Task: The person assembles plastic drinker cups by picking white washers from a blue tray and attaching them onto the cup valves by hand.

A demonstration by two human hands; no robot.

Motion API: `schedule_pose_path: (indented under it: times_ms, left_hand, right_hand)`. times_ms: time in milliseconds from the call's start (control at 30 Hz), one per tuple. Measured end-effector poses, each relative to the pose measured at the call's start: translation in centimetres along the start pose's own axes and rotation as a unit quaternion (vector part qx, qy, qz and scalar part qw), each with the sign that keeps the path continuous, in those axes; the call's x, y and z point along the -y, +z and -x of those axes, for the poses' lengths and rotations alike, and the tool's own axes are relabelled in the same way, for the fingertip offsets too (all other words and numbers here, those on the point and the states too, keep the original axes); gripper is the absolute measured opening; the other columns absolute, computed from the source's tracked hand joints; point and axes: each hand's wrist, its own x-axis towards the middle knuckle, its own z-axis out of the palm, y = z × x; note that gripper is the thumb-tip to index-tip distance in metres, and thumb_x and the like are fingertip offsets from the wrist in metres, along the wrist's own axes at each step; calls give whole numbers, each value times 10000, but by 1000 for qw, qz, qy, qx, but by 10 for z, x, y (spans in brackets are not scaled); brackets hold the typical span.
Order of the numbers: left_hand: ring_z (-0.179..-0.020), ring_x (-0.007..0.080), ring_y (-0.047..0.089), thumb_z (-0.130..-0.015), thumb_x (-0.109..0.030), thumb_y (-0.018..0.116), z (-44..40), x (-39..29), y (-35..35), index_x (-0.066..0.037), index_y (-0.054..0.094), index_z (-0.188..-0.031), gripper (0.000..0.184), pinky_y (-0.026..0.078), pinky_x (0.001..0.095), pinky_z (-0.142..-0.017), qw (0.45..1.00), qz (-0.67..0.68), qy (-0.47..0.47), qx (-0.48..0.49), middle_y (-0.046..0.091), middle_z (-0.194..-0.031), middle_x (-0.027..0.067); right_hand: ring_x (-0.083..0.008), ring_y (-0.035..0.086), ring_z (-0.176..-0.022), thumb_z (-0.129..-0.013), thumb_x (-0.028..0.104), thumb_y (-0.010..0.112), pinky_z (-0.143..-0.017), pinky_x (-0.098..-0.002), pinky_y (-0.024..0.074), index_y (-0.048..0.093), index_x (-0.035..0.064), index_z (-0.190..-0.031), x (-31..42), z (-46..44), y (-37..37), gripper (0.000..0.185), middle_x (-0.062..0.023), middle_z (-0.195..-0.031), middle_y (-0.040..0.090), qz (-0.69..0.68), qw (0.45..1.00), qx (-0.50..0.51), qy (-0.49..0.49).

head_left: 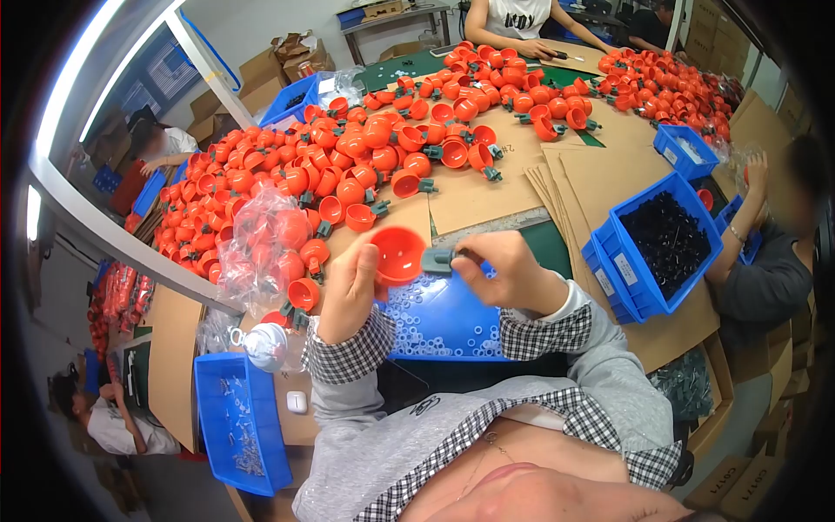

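My left hand is closed around a small orange cup, its hollow side turned toward me. At the cup's right side is a dark grey-green fitting, pinched between the thumb and fingers of my right hand. Whether cup and fitting are joined or only touching, I cannot tell. Both hands are raised above a blue tray strewn with small white rings.
Orange cups with fittings heap across the table. A clear plastic bag lies left, near a bottle and a blue bin of small pieces. Right are cardboard sheets and a bin of black parts. Co-workers sit around.
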Motion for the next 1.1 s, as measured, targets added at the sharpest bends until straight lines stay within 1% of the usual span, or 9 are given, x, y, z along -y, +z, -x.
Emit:
schedule_pose_path:
  times_ms: [167,300,367,467,567,767,967,1000,1100]
  left_hand:
    - [-1114,226,524,-890,-73,525,-3,4,-1,39,405,-1246,392,459,325,-876,959,39,282,15,521,-1197,180]
    - [-1206,260,450,-949,-259,445,0,7,-22,48,461,-1188,390,407,386,-955,950,239,201,-11,472,-1258,213]
    - [-1003,209,592,-968,-376,354,-4,11,-18,48,506,-1133,480,489,315,-812,963,191,143,-126,588,-1082,186]
    - [-480,78,518,-972,-414,316,-4,25,-17,31,541,-1116,519,399,180,-442,996,84,-9,4,585,-664,34]
    - [-495,64,521,-977,-382,325,-5,18,0,15,513,-1162,477,389,171,-436,996,-29,59,-52,586,-663,32]
    - [-1256,242,384,-888,-23,466,2,-2,-14,12,456,-1221,335,378,368,-993,972,75,204,85,250,-1409,160]
    - [-838,148,616,-988,-292,321,-6,14,-16,52,452,-1225,438,498,261,-735,993,47,66,-87,620,-967,144]
    - [-589,93,571,-981,-431,229,-8,15,-14,53,457,-1218,586,467,218,-550,999,4,20,-50,628,-757,73]
    - [-528,68,525,-976,-449,228,0,5,-7,45,454,-1225,597,423,193,-481,998,54,13,29,614,-755,57]
  right_hand:
    - [-98,530,-484,-867,153,582,-441,-249,400,553,-22,-766,6,-1,-7,203,-50,-567,538,-228,957,8,181]
    - [-75,507,-491,-879,160,571,-441,-246,393,539,-24,-756,8,-2,-12,224,-32,-558,511,-325,920,25,217]
    - [-104,511,-475,-869,158,581,-444,-261,398,537,-20,-756,7,-2,-8,214,-44,-555,512,-274,943,27,187]
    - [-277,545,-502,-790,111,626,-480,-322,435,569,-18,-788,0,1,2,142,-142,-601,535,41,999,3,-23]
    - [-213,520,-465,-829,156,603,-454,-318,401,538,-3,-758,-4,1,9,186,-92,-563,507,54,997,-48,-33]
    - [-74,494,-486,-898,180,544,-440,-224,373,523,-8,-730,-2,-3,-5,252,-24,-551,490,-371,893,17,254]
    - [-72,518,-506,-903,177,537,-451,-209,383,538,-12,-750,2,1,1,243,-25,-561,513,-201,972,9,119]
    - [-74,516,-499,-901,174,541,-451,-214,385,540,-14,-754,2,1,4,238,-26,-560,514,-92,995,-11,42]
    - [-76,516,-494,-895,164,546,-450,-224,390,542,-19,-761,0,0,8,227,-28,-554,516,-37,999,-33,4]
